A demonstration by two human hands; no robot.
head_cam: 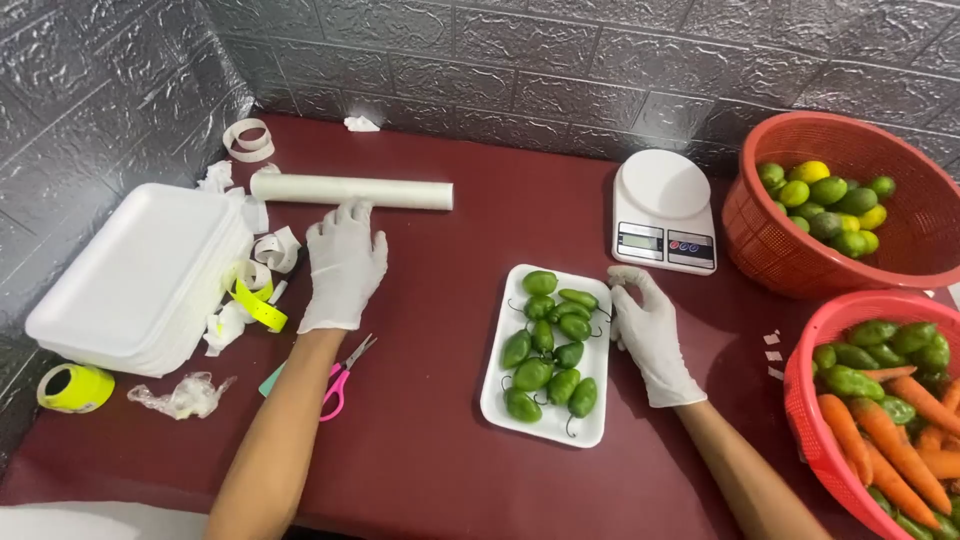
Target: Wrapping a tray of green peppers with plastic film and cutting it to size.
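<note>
Left hand [343,262] lies flat, holding nothing, its fingertips touching the film roll [351,191] at twelve o'clock; right hand [647,330] pinches the pepper tray's [592,430] edge — best keep that tray steady

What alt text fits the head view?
Two white-gloved hands over a dark red table: the right hand touches a white foam tray of green peppers, the left hand reaches toward a roll of cling film. Kitchen scale beyond.

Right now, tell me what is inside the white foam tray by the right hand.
The white foam tray holds about a dozen small green peppers with thin stems. They cover most of its bottom, so anything underneath them cannot be seen.
</note>
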